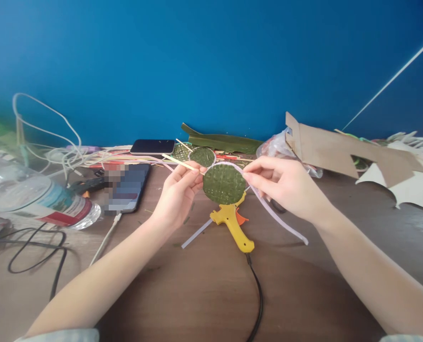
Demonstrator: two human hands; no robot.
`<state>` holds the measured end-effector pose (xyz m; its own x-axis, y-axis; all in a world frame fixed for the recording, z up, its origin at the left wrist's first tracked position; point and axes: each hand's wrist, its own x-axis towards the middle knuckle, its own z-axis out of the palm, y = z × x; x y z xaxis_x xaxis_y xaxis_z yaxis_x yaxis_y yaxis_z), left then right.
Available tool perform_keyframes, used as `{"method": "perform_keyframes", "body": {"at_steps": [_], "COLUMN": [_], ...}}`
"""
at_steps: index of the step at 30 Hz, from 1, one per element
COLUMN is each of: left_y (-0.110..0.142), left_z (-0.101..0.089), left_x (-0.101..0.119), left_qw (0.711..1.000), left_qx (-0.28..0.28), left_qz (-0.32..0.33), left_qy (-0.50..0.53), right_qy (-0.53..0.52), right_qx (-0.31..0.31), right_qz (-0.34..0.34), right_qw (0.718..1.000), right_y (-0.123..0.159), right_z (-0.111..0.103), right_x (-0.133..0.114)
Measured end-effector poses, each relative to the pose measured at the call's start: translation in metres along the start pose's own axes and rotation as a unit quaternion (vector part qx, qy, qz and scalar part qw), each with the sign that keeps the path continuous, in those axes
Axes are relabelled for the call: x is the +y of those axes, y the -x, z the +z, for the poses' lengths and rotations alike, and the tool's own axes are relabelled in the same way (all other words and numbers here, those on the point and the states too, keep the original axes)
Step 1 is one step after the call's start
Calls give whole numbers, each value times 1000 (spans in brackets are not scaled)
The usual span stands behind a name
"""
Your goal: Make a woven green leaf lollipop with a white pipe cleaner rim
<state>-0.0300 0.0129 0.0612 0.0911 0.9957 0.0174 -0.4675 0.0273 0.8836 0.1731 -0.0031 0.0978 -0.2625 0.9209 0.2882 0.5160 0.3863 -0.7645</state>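
Over the table, a round woven green leaf disc (224,185) is held up between my hands. My left hand (175,197) is closed at its left edge, pinching a thin pale stick (179,161) there. A lilac strip (282,220) runs along the disc's top edge, and its loose end hangs down to the right. My right hand (286,184) pinches this strip between thumb and fingers at the disc's right edge. Just below lies a yellow hot glue gun (235,229) with an orange trigger, its front partly hidden by the disc. Another narrow strip (197,233) lies left of it.
Behind my hands rests a second woven disc (202,156) near a long green leaf (225,141). Two phones (129,187), tangled white cables (69,154) and a tilted plastic bottle (54,194) are on the left. Cut cardboard (332,147) is at right. The glue gun's black cord (259,294) runs toward me.
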Motion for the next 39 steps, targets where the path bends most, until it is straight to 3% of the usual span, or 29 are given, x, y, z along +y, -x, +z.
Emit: {"method": "perform_keyframes", "body": {"at_steps": [10, 16, 25, 39], "left_y": [7, 10, 15, 18], "left_z": [2, 3, 8, 9], "left_x": [-11, -13, -18, -20], "left_qw": [997, 998, 996, 992], "left_qx": [-72, -59, -29, -10], "left_qz": [-10, -23, -71, -101], "left_qy": [-9, -3, 37, 72], "right_qy": [28, 111, 123, 14], "right_qx": [-55, -71, -58, -59], "right_qz": [13, -8, -64, 44], "right_qw": [998, 991, 989, 997], "right_y": [0, 3, 0, 2], "right_z": [-6, -6, -6, 1], "right_x": [4, 2, 5, -1]}}
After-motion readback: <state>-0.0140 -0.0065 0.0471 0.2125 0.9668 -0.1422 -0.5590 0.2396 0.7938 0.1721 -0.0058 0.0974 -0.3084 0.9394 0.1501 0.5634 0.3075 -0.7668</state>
